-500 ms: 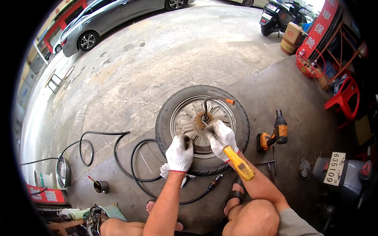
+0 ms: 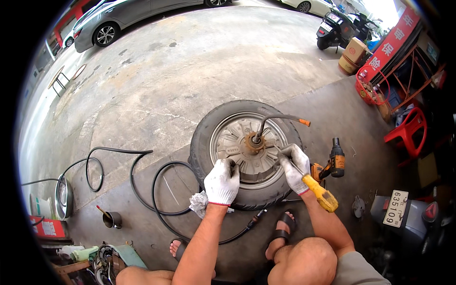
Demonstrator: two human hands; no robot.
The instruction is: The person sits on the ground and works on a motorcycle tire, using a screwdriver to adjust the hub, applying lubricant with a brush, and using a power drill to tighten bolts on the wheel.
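Note:
A scooter wheel with a black tyre and a silver hub lies flat on the ground before me. From the axle in its rusty toothed centre a thick black cable with an orange end bends to the right. My right hand, in a white knit glove, is closed round a screwdriver, its worn yellow handle sticking out below the palm, over the rim's right side. My gloved left hand is closed above the rim's near left side; whatever its fingers hold is hidden. A crumpled whitish rag lies beside the tyre.
An orange-black cordless impact wrench stands right of the wheel. A black hose loops across the left floor, near a dark metal mug. Farther right are a red plastic chair and a parked scooter.
My right hand has drawn away from the axle to the rim's right side with the screwdriver. The cable's orange end now points farther right. My left hand has shifted slightly in view.

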